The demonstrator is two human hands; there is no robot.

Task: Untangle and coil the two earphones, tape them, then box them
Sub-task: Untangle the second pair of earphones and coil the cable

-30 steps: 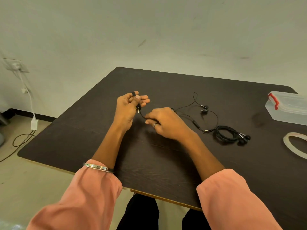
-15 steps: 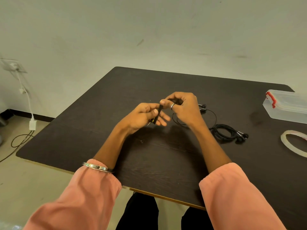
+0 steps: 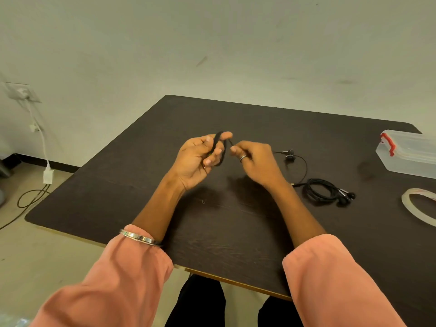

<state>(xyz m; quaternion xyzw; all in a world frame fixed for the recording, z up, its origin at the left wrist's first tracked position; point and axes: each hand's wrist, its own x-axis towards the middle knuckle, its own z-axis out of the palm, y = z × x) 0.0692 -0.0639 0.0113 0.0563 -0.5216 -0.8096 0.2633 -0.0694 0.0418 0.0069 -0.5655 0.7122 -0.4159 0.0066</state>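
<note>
My left hand (image 3: 197, 156) is raised over the dark table (image 3: 146, 199), palm toward me, with loops of a black earphone cable (image 3: 218, 145) wound around its fingers; the metal jack pokes out below them. My right hand (image 3: 256, 159) pinches the same cable just right of the loops. That cable runs on behind my right hand to two earbuds (image 3: 289, 154) lying on the table. A second black earphone (image 3: 324, 191) lies coiled on the table to the right, its buds at the coil's right end.
A clear plastic box (image 3: 410, 154) with a red latch stands at the table's right edge. A roll of clear tape (image 3: 417, 208) lies flat in front of it. Left of the table, a charger cable hangs from a wall socket to the floor.
My left hand has turned palm-up and now carries more loops of cable. My right hand has swung around it, back to the right of the loops. The loose cable on the table has shortened.
</note>
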